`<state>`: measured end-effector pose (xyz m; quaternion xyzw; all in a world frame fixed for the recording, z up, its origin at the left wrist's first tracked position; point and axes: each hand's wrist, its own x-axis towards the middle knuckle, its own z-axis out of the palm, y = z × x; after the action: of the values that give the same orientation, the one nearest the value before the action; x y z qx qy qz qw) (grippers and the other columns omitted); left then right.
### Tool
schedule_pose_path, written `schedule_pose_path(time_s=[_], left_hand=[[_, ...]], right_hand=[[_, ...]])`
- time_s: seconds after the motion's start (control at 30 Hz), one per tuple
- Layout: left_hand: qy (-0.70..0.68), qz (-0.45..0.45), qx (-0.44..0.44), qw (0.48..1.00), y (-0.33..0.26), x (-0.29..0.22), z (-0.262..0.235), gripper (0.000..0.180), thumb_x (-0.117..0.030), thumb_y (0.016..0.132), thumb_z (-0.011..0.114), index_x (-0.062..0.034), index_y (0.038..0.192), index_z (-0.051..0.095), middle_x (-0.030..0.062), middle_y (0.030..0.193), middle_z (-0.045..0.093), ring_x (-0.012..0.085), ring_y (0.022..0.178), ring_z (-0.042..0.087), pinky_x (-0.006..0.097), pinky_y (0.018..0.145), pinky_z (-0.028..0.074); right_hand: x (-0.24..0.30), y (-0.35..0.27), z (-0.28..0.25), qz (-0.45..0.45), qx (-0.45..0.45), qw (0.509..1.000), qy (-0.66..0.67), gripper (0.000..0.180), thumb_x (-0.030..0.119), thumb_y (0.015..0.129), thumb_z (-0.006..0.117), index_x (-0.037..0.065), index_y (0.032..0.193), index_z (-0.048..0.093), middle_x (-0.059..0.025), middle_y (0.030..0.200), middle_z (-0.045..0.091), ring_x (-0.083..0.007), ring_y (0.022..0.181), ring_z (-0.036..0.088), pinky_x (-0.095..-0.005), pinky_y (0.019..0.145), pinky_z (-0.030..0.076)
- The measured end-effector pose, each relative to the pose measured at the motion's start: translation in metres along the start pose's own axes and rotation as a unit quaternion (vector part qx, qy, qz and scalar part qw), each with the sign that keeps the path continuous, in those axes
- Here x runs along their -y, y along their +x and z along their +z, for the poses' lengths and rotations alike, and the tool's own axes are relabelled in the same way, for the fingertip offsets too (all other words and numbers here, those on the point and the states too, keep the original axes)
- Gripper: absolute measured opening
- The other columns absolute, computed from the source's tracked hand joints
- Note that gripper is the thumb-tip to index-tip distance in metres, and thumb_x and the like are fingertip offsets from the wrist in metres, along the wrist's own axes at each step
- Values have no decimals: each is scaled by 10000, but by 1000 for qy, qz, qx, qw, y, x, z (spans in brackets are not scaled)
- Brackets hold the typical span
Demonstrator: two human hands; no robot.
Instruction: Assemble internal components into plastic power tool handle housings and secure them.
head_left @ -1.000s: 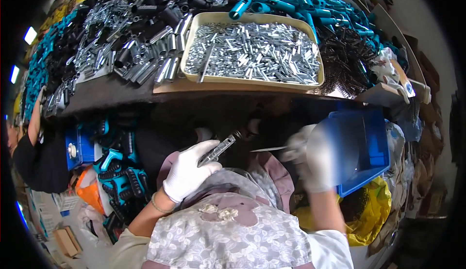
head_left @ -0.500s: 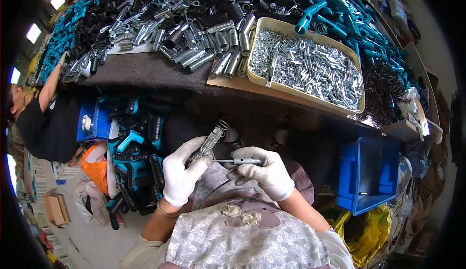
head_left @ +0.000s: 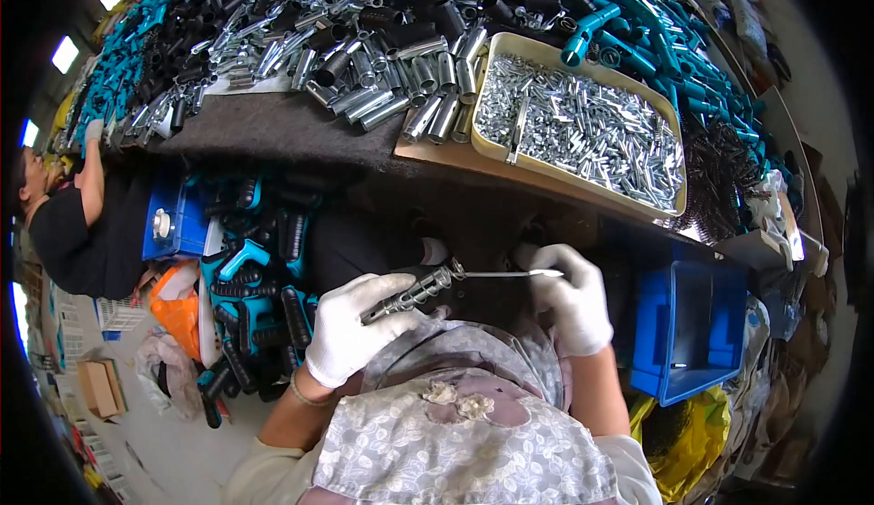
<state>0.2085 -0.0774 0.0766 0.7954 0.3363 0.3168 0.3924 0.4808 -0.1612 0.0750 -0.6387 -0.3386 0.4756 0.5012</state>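
Gripping a dark ribbed metal tube (head_left: pixel 407 295) in the left hand (head_left: pixel 350 334), fingers curled tight around its lower end, with the open upper end jutting up and to the right past the fingertips. Pinching a thin silvery rod (head_left: pixel 506 275) in the right hand (head_left: pixel 572 303), thumb and forefinger closed on its right-hand tip, remaining fingers folded under. Lying nearly level, the rod's long axis, running leftward from the right fingers straight to the tube's mouth, where a small wire loop or spring end sits; whether already inside the mouth or only touching it, cannot tell. Slanting, the tube's own axis, low at the left palm, high toward the right hand, so meeting at a shallow angle rather than in line. Nearer to the joint: the left fingertips, just beside it; the right fingers well apart, a full rod-length off. Counted in hand: one tube, one rod, two white gloves. Beyond both sets of fingers, up on the dark bench: one cream tray (head_left: pixel 497 141) of small bright metal pieces, too many to count, with heaps of silver sleeves, black grips and teal handles. To the right of the right fingers, one blue bin (head_left: pixel 692 332). Far left, another person (head_left: pixel 77 232) reaching onto the bench.
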Motion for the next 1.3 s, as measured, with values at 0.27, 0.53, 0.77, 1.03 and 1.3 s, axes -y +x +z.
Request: schedule_pose_path(time_s=[0.27,0.53,0.77,1.03,1.3], left_hand=[[1,22,53,998,5,-11,5,354,-93,717,835,32,1025,714,161,891,708,269,734,684,318,672,543],[8,68,59,996,5,-12,17,322,-85,735,821,14,1024,720,149,905,723,266,751,695,317,673,545],[-34,89,90,991,0,4,18,335,-73,737,817,27,1039,712,157,901,717,269,750,696,321,673,547],[2,91,8,996,3,-3,16,336,-75,707,836,27,1002,712,155,886,711,260,697,656,332,630,523],[10,55,4,998,-3,-5,21,322,-72,712,823,25,999,715,156,852,698,265,711,665,332,639,524]], right_hand=[[35,-9,-13,-42,80,990,-106,144,79,774,674,8,898,652,-15,807,618,-94,727,542,-250,684,468],[26,-9,16,-64,178,968,-168,188,81,814,662,4,978,613,-66,844,622,-137,776,573,-285,714,487],[10,-17,32,-254,173,896,-322,283,167,885,699,28,1047,514,-188,861,619,-398,799,638,-414,703,514],[1,-24,32,-111,28,990,84,354,153,894,613,-19,1199,557,-105,1120,611,-173,1046,575,-326,979,441],[-14,-33,35,-171,93,978,-77,319,46,856,628,-49,1160,641,-176,1179,637,-278,1062,637,-339,937,492]])
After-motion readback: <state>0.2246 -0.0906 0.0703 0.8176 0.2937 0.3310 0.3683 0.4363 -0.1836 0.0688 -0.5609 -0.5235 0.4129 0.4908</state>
